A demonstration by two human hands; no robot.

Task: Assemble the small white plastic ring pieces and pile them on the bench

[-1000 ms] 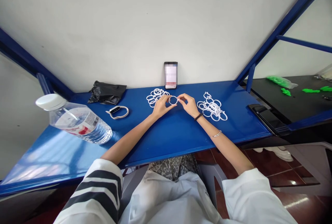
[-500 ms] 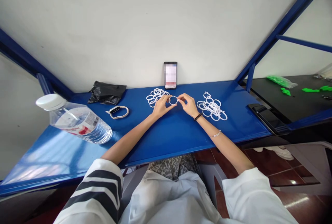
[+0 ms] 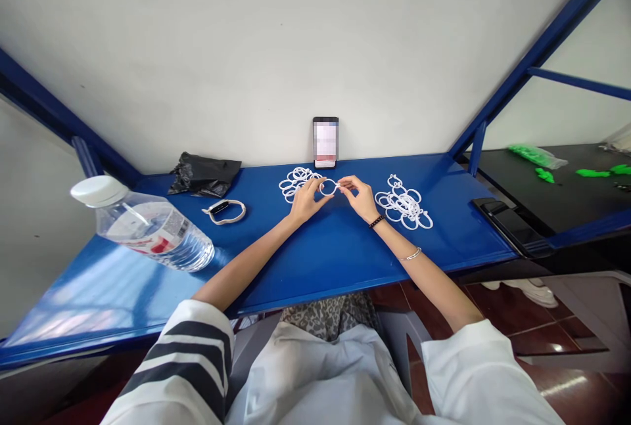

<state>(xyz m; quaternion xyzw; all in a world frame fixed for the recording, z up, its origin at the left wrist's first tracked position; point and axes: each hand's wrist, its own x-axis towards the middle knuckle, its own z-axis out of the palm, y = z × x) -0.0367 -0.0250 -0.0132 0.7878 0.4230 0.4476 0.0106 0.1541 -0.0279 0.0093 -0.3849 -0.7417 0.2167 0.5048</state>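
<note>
Between my two hands, above the middle of the blue table, is a white plastic ring (image 3: 328,179) like a curtain ring. The fingers of my left hand (image 3: 304,204) are closed on its left side, thumb below. My right hand (image 3: 361,200) pinches its right side, where a small end or clasp shows; the fingertips partly cover it. Just behind my left hand lies a pile of white rings (image 3: 290,183), partly hidden by that hand. A second pile of white rings (image 3: 404,205) lies right of my right hand.
A phone (image 3: 326,142) leans on the wall behind my hands. To the left are a water bottle (image 3: 148,224), a black plastic bag (image 3: 204,174) and a watch (image 3: 227,212). A dark phone-like device (image 3: 510,224) lies at the table's right edge, with green pieces (image 3: 545,175) beyond.
The ring has turned a little between my fingers, and its small end now shows at my right fingertips. Both hands stay in nearly the same place; the piles look unchanged.
</note>
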